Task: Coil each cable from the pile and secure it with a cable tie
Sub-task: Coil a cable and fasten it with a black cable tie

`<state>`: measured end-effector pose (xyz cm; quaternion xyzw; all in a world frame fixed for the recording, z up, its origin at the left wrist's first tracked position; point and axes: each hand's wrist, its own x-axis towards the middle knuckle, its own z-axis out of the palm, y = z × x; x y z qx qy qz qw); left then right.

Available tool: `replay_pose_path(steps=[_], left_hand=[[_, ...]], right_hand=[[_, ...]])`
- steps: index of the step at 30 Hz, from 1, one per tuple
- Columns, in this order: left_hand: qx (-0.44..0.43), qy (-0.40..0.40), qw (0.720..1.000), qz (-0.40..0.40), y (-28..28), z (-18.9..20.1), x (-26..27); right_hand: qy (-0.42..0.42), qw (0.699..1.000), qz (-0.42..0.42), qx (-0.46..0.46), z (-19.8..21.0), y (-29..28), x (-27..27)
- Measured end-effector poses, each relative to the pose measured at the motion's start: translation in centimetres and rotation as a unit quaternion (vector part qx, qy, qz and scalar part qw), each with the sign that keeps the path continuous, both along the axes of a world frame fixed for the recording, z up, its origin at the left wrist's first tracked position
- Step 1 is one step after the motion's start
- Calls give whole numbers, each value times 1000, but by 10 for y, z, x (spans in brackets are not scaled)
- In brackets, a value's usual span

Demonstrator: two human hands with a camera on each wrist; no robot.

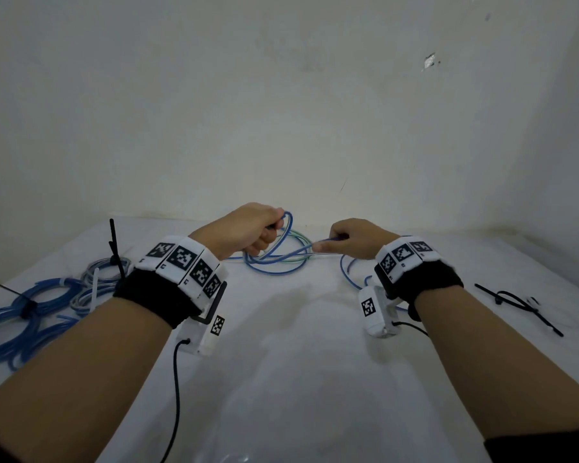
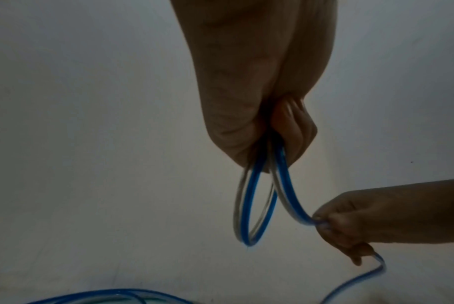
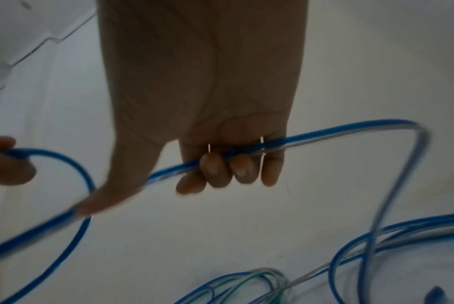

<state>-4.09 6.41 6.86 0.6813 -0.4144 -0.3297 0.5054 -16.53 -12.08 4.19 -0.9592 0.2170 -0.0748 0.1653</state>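
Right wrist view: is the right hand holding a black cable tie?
No: the right hand has its fingers curled round the blue cable, and no tie shows in it.

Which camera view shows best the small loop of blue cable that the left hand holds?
The left wrist view: the loop hangs whole below the left hand, unblurred. The head view shows the loop small and far, partly behind that hand. The right wrist view shows only part of it at the edge, blurred.
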Motion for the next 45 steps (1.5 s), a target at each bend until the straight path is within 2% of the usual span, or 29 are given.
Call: replay_pose_path(steps=[2,5,7,9,12,16,18,21,24,27,31,33,35,38,40,43,45], left_hand=[[-4,2,1000,4,1,-1,2],[-70,48,996,41,0,-1,7],[-116,84,987,67,0,-1,11],[-133,116,982,64,-1,-2,12],[-82,113,990,26,-5,-7,4],[57,21,998,27,-13,-18,-11],[92,-3,995,35,-15,-22,-14],[92,-18,992,80,-19,-25,-16],[84,-20,986,144,-22,-28,-13],[34,7,981,189,-24,-33,-5],[-40,15,970,241,-24,-37,8],[-81,53,959,266,-24,-38,16],[-98,95,956,261,-24,-39,19],[-101,127,961,224,-27,-42,12],[-99,148,963,203,-30,-45,7],[-98,192,959,183,-34,-49,5],[-104,215,955,178,-33,-48,5]], right_hand=[[53,998,0,44,4,1,-4],[97,993,12,73,3,1,-9],[75,993,28,86,-1,1,-9],[-16,994,26,103,-7,-1,-6],[-156,975,11,159,-14,4,1],[-211,960,23,184,-17,13,13],[-226,955,35,186,-17,19,16],[-210,963,57,160,-15,24,17],[-186,962,48,196,-14,24,18],[-169,965,40,199,-16,22,17],[-51,980,22,192,-17,16,6],[7,977,22,213,-19,15,-1],[-6,964,25,265,-22,16,-4],[-87,930,18,357,-24,26,-1],[-125,936,25,329,-24,32,3],[-125,980,35,154,-22,38,8],[-128,987,36,90,-22,40,11]])
